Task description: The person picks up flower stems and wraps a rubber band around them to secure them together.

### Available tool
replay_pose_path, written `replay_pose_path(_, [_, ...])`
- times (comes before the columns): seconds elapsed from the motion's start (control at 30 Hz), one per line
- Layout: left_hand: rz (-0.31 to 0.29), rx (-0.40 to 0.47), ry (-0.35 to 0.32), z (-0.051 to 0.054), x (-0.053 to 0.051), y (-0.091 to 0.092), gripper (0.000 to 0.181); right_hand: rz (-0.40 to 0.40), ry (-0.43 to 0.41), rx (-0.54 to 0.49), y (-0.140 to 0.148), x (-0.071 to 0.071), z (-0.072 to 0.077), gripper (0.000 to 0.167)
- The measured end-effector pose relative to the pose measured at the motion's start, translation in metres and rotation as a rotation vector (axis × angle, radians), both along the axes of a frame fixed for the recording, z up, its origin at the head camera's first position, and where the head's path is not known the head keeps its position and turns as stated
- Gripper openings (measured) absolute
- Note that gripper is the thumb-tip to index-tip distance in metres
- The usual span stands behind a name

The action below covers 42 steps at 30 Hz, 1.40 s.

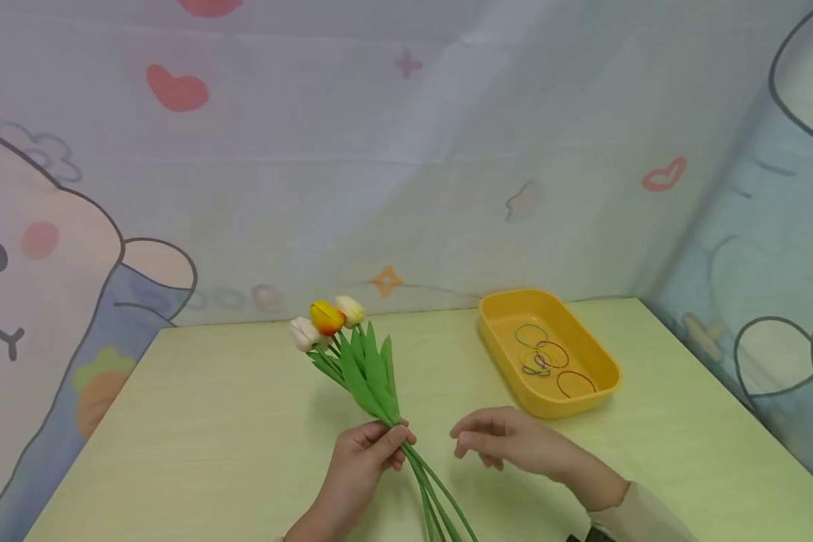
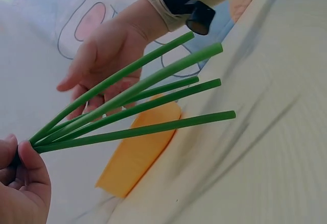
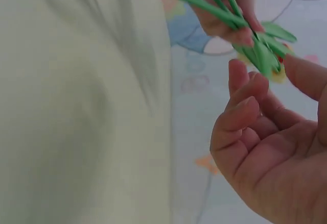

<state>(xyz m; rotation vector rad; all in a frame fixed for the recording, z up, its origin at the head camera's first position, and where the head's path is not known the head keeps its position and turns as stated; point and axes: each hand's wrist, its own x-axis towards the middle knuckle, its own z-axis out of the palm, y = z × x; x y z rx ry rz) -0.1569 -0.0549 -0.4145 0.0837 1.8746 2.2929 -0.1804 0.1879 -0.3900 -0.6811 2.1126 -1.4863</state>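
A bunch of tulips (image 1: 369, 376) with white, cream and orange-yellow heads slants over the table, its green stems (image 2: 138, 91) fanning out below the grip. My left hand (image 1: 373, 452) pinches the stems just under the leaves, thumb on top. Apart from the bunch, to its right, my right hand (image 1: 515, 444) hovers with loosely bent fingers and nothing in them. The right wrist view shows the fingers of that hand (image 3: 271, 142) curved around bare air, the leaves (image 3: 263, 55) beyond them.
A yellow tray (image 1: 501, 354) stands at the table's back right, behind my right hand. Several coloured rubber bands (image 1: 576, 384) lie inside it. The pale table (image 1: 210, 436) ends at a printed cloth backdrop (image 1: 379, 188) with cartoon figures.
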Motion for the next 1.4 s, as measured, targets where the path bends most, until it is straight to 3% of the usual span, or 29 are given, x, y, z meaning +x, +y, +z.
replay_pose_path(0.33, [0.023,0.009,0.012,-0.002,-0.002,-0.002,0.025,-0.046,0.193,0.004,0.055,-0.041,0.033,0.033])
replay_pose_path(0.57, [0.026,0.015,0.014,-0.003,-0.002,-0.003,0.025,-0.318,0.247,0.08,0.086,-0.067,0.041,0.042])
replay_pose_path(0.67, [0.022,0.022,0.011,-0.004,-0.003,-0.003,0.023,-0.393,0.262,0.095,0.094,-0.075,0.036,0.044])
replay_pose_path(0.93, [0.014,0.043,0.012,-0.007,-0.003,-0.004,0.021,-0.488,0.267,0.136,0.107,-0.093,0.013,0.049])
replay_pose_path(1.2, [-0.002,0.042,0.01,-0.008,-0.002,-0.004,0.02,-0.544,0.211,0.159,0.117,-0.11,-0.011,0.054])
replay_pose_path(1.4, [-0.007,0.049,0.011,-0.009,-0.003,-0.004,0.019,-0.535,0.173,0.207,0.123,-0.125,-0.033,0.054])
